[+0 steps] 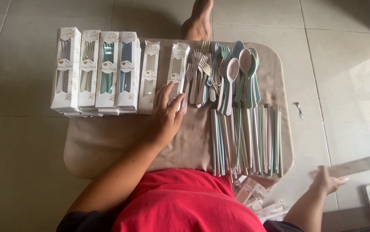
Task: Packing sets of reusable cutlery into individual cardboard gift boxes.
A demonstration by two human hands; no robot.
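left hand [166, 115] lies flat on the tabletop [107, 141], grip spread, fingertips touching the bottom end of an empty white box [177, 71] just ahead of it. box long axis runs straight away from the grip, clear window up, last in the box row [94, 71]. right hand [327, 179] is well apart, off to the right over the floor, pinching a long pale box [357, 166], blurred. forks [204, 75] lie just right of the left grip.

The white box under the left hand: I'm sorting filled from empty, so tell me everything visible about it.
The white box is a slim upright carton with a long clear window and leaf prints. The window seems empty. It lies flat on the beige cushion, rightmost in the row, beside the forks. The left hand rests its fingertips on its lower end.
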